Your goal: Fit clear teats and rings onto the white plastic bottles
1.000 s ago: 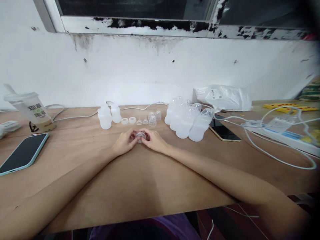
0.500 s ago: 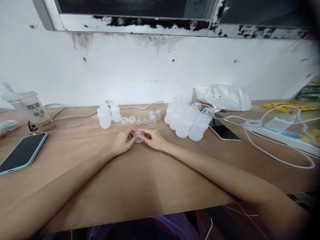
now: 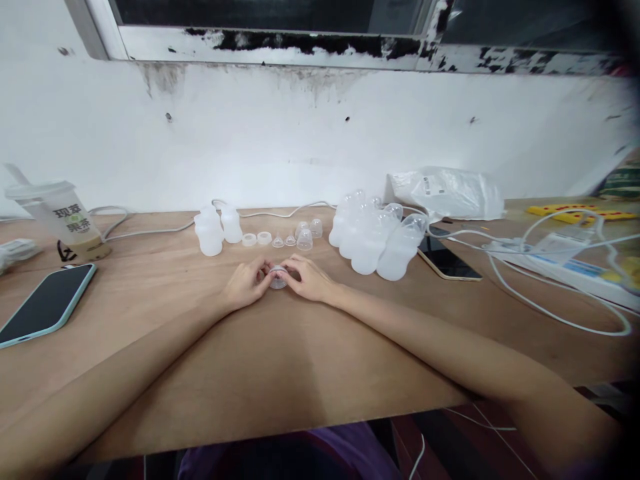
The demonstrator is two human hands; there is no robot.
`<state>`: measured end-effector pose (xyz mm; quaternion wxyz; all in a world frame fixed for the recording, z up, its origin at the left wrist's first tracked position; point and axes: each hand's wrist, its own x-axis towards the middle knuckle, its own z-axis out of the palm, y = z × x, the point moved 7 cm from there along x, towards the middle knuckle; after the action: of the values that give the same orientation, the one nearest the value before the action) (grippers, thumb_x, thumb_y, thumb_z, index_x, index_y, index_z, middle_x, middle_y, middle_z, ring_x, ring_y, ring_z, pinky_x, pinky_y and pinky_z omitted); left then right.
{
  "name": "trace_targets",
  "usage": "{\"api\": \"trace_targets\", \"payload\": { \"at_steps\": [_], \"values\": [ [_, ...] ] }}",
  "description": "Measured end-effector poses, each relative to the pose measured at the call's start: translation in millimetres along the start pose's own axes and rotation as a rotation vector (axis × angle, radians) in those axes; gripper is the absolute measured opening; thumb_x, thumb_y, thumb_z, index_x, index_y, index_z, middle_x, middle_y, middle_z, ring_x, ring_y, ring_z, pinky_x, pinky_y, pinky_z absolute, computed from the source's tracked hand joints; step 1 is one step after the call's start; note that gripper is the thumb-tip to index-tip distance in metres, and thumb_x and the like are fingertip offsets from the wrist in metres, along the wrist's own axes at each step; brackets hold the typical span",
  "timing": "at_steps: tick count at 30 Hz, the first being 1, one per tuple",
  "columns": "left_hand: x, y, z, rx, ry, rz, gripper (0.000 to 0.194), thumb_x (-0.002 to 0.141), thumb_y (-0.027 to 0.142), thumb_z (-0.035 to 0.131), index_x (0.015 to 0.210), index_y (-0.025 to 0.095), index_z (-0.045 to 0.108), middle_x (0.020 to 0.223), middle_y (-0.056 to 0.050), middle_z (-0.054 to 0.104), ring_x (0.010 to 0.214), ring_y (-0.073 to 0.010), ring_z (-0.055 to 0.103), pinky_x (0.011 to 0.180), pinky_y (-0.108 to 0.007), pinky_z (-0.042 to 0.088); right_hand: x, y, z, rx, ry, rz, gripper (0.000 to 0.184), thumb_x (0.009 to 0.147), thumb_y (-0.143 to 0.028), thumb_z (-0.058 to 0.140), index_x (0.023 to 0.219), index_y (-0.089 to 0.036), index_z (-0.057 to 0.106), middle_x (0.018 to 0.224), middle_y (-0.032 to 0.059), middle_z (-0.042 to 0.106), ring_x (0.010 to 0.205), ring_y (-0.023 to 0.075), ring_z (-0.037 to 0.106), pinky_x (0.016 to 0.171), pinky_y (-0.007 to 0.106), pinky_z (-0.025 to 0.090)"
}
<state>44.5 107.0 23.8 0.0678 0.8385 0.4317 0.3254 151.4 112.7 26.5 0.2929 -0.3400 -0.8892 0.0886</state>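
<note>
Together, the left hand point(image 3: 245, 284) and right hand point(image 3: 310, 280) are pinching a clear round piece point(image 3: 278, 282), fingers and thumbs clamping it from both sides. It is sitting on or just above the wooden table point(image 3: 260, 373), nearer the person than two white rings point(image 3: 249, 239), two clear teats point(image 3: 278, 242) and three clear caps point(image 3: 305, 241).

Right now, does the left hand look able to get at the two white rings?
Probably yes: nothing visible stands between the left hand and the white rings, though that hand holds a clear piece.
</note>
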Motion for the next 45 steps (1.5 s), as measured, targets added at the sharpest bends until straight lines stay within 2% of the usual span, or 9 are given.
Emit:
{"api": "trace_targets", "payload": {
  "at_steps": [7, 11, 15, 24, 34, 39, 45],
  "values": [
    [-4.6, 2.3, -0.7, 0.208, 0.024, -0.018, 0.015, 0.079, 0.030, 0.041, 0.086, 0.018, 0.047, 0.071, 0.000, 0.060, 0.060, -0.0142, 0.056, 0.053, -0.024, 0.036, 0.0, 0.5, 3.8, -0.095, -0.037, 0.023, 0.028, 0.084, -0.034, 0.038, 0.080, -0.014, 0.057, 0.076, 0.0039, 0.050, 0.064, 0.0102, 0.046, 0.063, 0.023, 0.037],
    [-2.8, -0.7, -0.6, 0.170, 0.022, -0.075, 0.015, 0.079, 0.031, 0.041, 0.087, 0.020, 0.047, 0.073, 0.001, 0.061, 0.059, -0.0131, 0.056, 0.053, -0.023, 0.037, 0.8, 0.6, 6.1, -0.132, -0.067, 0.013, 0.030, 0.086, -0.033, 0.033, 0.093, -0.015, 0.056, 0.080, 0.0052, 0.054, 0.073, 0.0136, 0.050, 0.067, 0.025, 0.038],
    [-1.0, -0.8, 0.1, 0.098, 0.014, -0.104, 0.018, 0.081, 0.033, 0.039, 0.089, 0.020, 0.048, 0.076, 0.001, 0.062, 0.057, -0.0123, 0.055, 0.053, -0.023, 0.038, -1.3, -1.7, 2.8, -0.076, -0.024, -0.014, 0.030, 0.086, -0.029, 0.034, 0.109, -0.018, 0.050, 0.094, 0.0059, 0.059, 0.084, 0.0151, 0.053, 0.073, 0.026, 0.039],
    [-0.9, 1.3, 1.4, 0.127, -0.016, -0.113, 0.014, 0.078, 0.029, 0.042, 0.086, 0.019, 0.047, 0.072, 0.001, 0.060, 0.055, -0.0124, 0.054, 0.052, -0.023, 0.038, -2.7, -7.1, 2.3, 0.015, 0.038, -0.037, 0.028, 0.082, -0.018, 0.036, 0.103, -0.017, 0.054, 0.094, 0.0044, 0.063, 0.084, 0.0139, 0.057, 0.073, 0.024, 0.041],
    [-1.1, 2.2, 1.2, 0.157, -0.011, -0.107, 0.012, 0.079, 0.028, 0.040, 0.086, 0.019, 0.044, 0.071, 0.001, 0.059, 0.056, -0.0134, 0.055, 0.052, -0.024, 0.037, -2.0, -6.6, 4.1, 0.005, 0.076, -0.016, 0.030, 0.083, -0.019, 0.035, 0.107, -0.016, 0.053, 0.103, 0.0067, 0.061, 0.093, 0.0165, 0.056, 0.080, 0.028, 0.041],
    [-3.0, 5.6, -1.1, 0.134, -0.004, -0.083, 0.016, 0.083, 0.031, 0.035, 0.088, 0.019, 0.044, 0.074, 0.000, 0.060, 0.056, -0.0133, 0.055, 0.053, -0.024, 0.038, -2.7, -8.2, 3.1, 0.035, 0.052, -0.026, 0.031, 0.085, -0.022, 0.034, 0.111, -0.018, 0.050, 0.102, 0.0058, 0.061, 0.092, 0.0159, 0.057, 0.078, 0.027, 0.042],
    [-2.7, 4.9, 0.8, 0.163, -0.025, -0.072, 0.015, 0.081, 0.029, 0.038, 0.088, 0.018, 0.045, 0.072, 0.000, 0.060, 0.056, -0.0135, 0.056, 0.053, -0.024, 0.037, -3.8, -6.0, 4.3, 0.010, 0.067, -0.029, 0.030, 0.084, -0.021, 0.035, 0.107, -0.017, 0.053, 0.099, 0.0059, 0.063, 0.086, 0.0159, 0.059, 0.075, 0.027, 0.043]
  ]
}}
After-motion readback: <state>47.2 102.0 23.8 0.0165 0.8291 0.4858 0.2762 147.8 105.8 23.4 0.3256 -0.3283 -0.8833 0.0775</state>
